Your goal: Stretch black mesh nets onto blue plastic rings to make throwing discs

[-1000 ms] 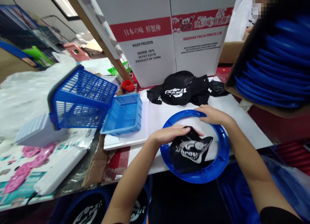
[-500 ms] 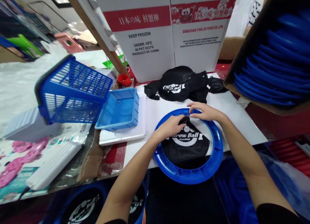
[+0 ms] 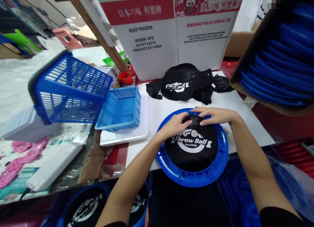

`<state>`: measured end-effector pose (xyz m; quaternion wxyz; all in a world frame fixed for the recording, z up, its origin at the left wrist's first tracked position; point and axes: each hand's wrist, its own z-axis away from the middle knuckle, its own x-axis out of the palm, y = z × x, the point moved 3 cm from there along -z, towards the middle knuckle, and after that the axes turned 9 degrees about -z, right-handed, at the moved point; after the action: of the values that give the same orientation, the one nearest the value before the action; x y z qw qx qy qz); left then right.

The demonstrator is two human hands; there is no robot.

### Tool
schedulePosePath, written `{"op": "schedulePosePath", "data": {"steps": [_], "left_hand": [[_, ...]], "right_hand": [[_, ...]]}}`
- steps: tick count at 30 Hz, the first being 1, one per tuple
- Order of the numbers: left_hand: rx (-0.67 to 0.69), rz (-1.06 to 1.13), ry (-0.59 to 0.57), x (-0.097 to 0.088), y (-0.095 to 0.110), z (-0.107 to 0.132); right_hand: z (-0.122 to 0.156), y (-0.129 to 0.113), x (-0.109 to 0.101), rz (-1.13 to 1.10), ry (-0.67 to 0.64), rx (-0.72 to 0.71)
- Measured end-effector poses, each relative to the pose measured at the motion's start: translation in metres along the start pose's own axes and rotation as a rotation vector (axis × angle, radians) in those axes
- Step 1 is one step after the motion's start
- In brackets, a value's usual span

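Observation:
A blue plastic ring (image 3: 169,169) lies at the near edge of a white board (image 3: 162,110). A black mesh net (image 3: 193,148) printed "Throw Ball" is spread across the ring's opening. My left hand (image 3: 175,124) pinches the net's far edge at the ring's upper left. My right hand (image 3: 216,115) presses fingers on the same far edge, just to the right. Both hands meet at the top of the ring.
A pile of black nets (image 3: 186,83) lies behind the ring. A tilted dark blue basket (image 3: 71,89), a light blue tray (image 3: 120,109) and a red cap (image 3: 125,78) sit to the left. White cartons (image 3: 157,30) stand behind. A box of blue rings (image 3: 279,63) is at right.
The net was crumpled under my left hand; it has been spread flat over the ring. Both hands moved to the ring's far edge.

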<state>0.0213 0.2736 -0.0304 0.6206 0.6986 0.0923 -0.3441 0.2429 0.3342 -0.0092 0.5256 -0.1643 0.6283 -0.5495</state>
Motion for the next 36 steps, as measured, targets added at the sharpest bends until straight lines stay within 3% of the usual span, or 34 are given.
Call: {"op": "schedulePosePath", "data": {"steps": [10,13,17,23,27,29,33,34,36], "left_hand": [[-0.094,-0.234,-0.054,-0.004,-0.019,0.007],[-0.116,-0.296,-0.105,-0.012,-0.017,0.007],[-0.095,-0.573,-0.183,-0.020,-0.002,0.008],[-0.026,-1.089,0.009,-0.018,0.030,0.017],[0.028,-1.185,0.081,-0.021,0.039,0.020],[0.069,-1.076,-0.046,-0.023,0.039,0.020],[0.219,-0.724,-0.552,-0.012,0.040,0.029],[0.223,-0.698,-0.629,-0.008,0.040,0.033],[0.194,-0.733,-0.680,0.000,0.041,0.037]], "right_hand": [[-0.008,0.006,-0.001,0.047,0.161,-0.016],[-0.013,0.009,0.001,0.084,0.183,-0.031],[-0.018,0.012,0.003,0.145,0.171,-0.067],[-0.018,0.014,0.006,0.199,0.129,-0.082],[-0.017,0.009,0.008,0.228,0.134,-0.094],[-0.016,0.008,0.009,0.224,0.143,-0.099],[-0.018,0.010,0.008,0.212,0.168,-0.112],[-0.019,0.011,0.008,0.213,0.175,-0.116],[-0.021,0.012,0.008,0.218,0.191,-0.127]]}}
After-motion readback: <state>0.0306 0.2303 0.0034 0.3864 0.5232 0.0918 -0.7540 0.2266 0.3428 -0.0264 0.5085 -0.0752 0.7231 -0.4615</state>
